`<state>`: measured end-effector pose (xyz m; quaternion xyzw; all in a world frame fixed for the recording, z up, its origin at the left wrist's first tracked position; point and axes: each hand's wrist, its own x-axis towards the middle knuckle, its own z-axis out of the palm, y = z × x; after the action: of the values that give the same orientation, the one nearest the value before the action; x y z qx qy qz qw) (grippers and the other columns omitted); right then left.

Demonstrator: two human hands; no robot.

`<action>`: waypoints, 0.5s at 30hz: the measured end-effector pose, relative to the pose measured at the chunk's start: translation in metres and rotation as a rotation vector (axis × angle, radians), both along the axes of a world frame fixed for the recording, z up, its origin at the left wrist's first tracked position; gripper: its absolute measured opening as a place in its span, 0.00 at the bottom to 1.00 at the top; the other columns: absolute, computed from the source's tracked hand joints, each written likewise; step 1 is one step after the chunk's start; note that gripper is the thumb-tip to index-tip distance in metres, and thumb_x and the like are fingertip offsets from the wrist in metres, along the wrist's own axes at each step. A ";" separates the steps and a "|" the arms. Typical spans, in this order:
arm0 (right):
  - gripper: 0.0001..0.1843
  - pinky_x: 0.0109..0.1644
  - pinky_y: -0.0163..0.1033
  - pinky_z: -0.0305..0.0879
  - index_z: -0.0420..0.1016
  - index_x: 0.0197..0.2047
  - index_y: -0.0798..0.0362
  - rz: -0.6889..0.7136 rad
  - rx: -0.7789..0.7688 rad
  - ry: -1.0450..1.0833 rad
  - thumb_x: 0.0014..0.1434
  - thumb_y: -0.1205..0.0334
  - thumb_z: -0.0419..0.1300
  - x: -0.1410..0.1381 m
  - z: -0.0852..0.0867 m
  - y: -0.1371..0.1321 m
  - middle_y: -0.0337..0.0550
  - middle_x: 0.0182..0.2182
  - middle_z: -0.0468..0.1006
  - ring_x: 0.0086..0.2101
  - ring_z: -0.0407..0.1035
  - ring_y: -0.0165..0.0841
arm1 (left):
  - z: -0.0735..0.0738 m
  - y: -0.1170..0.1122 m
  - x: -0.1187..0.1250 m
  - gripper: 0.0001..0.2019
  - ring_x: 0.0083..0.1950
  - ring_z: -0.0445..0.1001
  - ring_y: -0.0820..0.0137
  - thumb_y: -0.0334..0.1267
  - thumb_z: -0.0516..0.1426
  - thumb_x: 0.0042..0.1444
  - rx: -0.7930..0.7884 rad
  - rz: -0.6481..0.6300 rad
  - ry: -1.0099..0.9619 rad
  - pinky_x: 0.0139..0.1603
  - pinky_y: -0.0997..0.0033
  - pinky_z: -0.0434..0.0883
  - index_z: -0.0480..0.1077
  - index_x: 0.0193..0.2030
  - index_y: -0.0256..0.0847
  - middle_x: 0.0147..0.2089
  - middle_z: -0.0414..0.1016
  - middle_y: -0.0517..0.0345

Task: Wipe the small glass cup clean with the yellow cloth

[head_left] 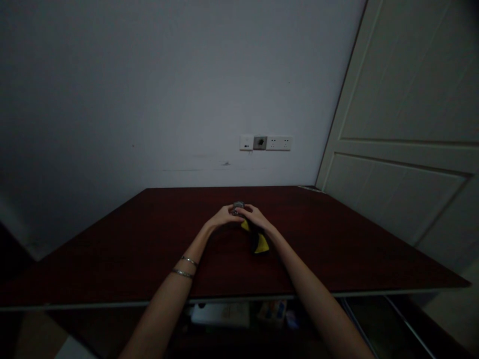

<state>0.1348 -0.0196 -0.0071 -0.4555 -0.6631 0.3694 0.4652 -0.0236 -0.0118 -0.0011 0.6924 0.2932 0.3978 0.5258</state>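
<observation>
The left hand (pixel 223 217) and right hand (pixel 255 216) held a clenched grip on one small grey metal object (pixel 238 205), seemingly, with one black-and-yellow cloth (pixel 258 241) just below, well inside the edges of the dark red wooden surface (pixel 329 249).

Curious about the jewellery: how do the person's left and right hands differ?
The left hand has two thin metal bangles at its wrist, the right hand none. The black-and-yellow cloth lies nearer the right hand than the left. Both hands' fingers meet around a small metal object.
</observation>
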 end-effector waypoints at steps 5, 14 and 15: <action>0.27 0.51 0.43 0.63 0.71 0.47 0.56 0.095 0.023 0.023 0.46 0.47 0.61 0.006 0.004 -0.003 0.50 0.46 0.74 0.45 0.69 0.38 | 0.002 -0.001 0.002 0.29 0.43 0.72 0.68 0.29 0.66 0.31 -0.013 0.055 -0.019 0.47 0.66 0.67 0.68 0.46 0.32 0.45 0.73 0.47; 0.30 0.42 0.41 0.65 0.70 0.46 0.57 -0.135 0.002 0.063 0.43 0.45 0.62 0.043 0.004 0.013 0.46 0.31 0.78 0.34 0.72 0.36 | 0.000 0.001 0.003 0.30 0.42 0.72 0.68 0.31 0.67 0.30 -0.027 0.189 -0.019 0.50 0.64 0.66 0.68 0.46 0.32 0.43 0.74 0.48; 0.29 0.41 0.41 0.65 0.70 0.45 0.56 -0.211 0.060 0.107 0.43 0.45 0.61 0.044 0.005 0.014 0.46 0.31 0.77 0.34 0.71 0.36 | -0.002 0.003 0.003 0.30 0.42 0.72 0.68 0.31 0.67 0.30 -0.027 0.211 -0.027 0.50 0.64 0.66 0.68 0.45 0.32 0.43 0.74 0.48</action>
<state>0.1786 -0.0056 -0.0020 -0.4881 -0.5966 0.3221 0.5496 -0.0211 -0.0087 -0.0026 0.6450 0.3626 0.4564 0.4942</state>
